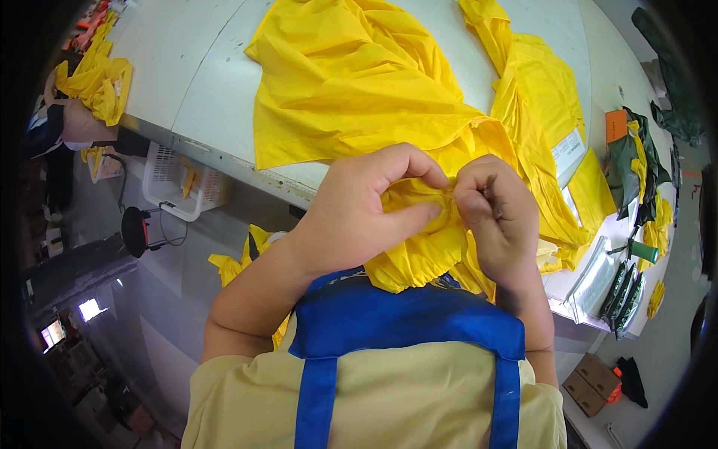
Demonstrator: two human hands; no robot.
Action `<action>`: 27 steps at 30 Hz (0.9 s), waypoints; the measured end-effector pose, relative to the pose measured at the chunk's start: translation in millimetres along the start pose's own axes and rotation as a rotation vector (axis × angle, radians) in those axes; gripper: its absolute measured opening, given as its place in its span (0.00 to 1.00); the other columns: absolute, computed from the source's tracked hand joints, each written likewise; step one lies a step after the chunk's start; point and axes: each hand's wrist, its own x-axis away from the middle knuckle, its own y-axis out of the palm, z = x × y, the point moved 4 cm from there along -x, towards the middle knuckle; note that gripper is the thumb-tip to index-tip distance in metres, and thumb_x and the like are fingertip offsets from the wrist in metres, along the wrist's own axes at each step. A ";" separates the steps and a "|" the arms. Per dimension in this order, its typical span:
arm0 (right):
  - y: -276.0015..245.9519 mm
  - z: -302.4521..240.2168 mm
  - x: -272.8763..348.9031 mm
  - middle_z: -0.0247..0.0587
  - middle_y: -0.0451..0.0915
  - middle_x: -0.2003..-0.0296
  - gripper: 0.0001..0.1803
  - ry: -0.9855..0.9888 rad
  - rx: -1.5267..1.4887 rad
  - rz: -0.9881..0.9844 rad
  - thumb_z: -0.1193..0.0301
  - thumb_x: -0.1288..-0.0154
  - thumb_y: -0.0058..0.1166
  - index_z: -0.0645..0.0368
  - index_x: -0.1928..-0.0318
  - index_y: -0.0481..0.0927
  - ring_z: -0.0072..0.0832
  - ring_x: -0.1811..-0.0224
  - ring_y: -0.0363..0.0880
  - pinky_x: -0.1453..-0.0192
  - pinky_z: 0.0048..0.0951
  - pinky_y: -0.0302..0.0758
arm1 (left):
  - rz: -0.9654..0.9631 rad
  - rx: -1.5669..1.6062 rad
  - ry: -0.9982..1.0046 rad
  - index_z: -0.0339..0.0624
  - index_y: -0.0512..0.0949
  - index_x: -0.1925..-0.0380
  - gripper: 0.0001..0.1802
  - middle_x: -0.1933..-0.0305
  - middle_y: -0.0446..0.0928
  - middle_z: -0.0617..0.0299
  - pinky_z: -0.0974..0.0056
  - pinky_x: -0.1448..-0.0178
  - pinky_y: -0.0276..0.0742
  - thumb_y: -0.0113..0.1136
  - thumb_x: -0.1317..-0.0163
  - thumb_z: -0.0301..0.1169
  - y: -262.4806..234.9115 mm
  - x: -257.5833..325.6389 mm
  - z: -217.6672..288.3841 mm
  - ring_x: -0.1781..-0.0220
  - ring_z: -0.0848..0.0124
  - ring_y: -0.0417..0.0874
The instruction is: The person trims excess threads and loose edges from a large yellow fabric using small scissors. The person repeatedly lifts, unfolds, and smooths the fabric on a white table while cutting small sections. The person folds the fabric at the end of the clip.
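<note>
Both hands pinching a gathered hem of yellow garment [351, 82]: left hand [359, 213] fingers [419, 168] pressed from the left, right hand [497, 206] fingers pinched just beside; fabric spreading beyond fingers onto bench [202, 82].

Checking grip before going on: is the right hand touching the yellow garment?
Touching. The head view shows the right hand with its fingers curled into a bunched fold of the yellow garment, pinching it opposite the left hand; no gap shows.
</note>
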 end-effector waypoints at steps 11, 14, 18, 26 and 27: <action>-6.0 8.0 8.8 0.40 0.72 0.69 0.14 0.050 -0.358 0.057 0.73 0.43 0.57 0.62 0.57 0.70 0.24 0.72 0.69 0.66 0.24 0.68 | 0.045 0.008 -0.039 0.33 0.78 0.64 0.08 0.66 0.78 0.65 0.75 0.58 0.73 0.60 0.44 0.17 -0.2 0.4 -7.9 0.63 0.81 0.77; -24.9 18.1 18.3 0.41 0.75 0.68 0.18 0.014 -0.005 0.118 0.73 0.46 0.60 0.63 0.55 0.72 0.26 0.71 0.73 0.66 0.26 0.70 | 0.040 0.054 -0.101 0.33 0.78 0.64 0.06 0.66 0.78 0.65 0.76 0.58 0.73 0.60 0.44 0.18 -2.3 0.3 -7.4 0.64 0.82 0.76; -27.1 5.5 18.5 0.42 0.80 0.70 0.16 -0.121 0.268 0.075 0.77 0.57 0.68 0.61 0.65 0.78 0.34 0.72 0.79 0.71 0.31 0.72 | 0.003 0.152 -0.189 0.33 0.78 0.64 0.06 0.66 0.78 0.66 0.77 0.58 0.73 0.61 0.43 0.19 -0.7 -0.7 -9.8 0.64 0.82 0.75; -16.8 -9.2 14.4 0.39 0.80 0.73 0.15 -0.359 0.426 0.088 0.72 0.56 0.68 0.59 0.66 0.79 0.33 0.77 0.77 0.73 0.30 0.70 | -0.062 0.228 -0.216 0.32 0.76 0.60 0.09 0.63 0.77 0.65 0.77 0.57 0.73 0.60 0.41 0.20 4.3 -1.5 -13.6 0.63 0.83 0.75; -16.5 -9.4 14.4 0.38 0.80 0.74 0.15 -0.364 0.435 0.094 0.72 0.56 0.68 0.59 0.66 0.79 0.33 0.77 0.76 0.73 0.30 0.69 | -0.064 0.232 -0.227 0.32 0.76 0.60 0.09 0.63 0.77 0.65 0.77 0.57 0.73 0.60 0.41 0.20 4.1 -1.2 -13.9 0.63 0.83 0.75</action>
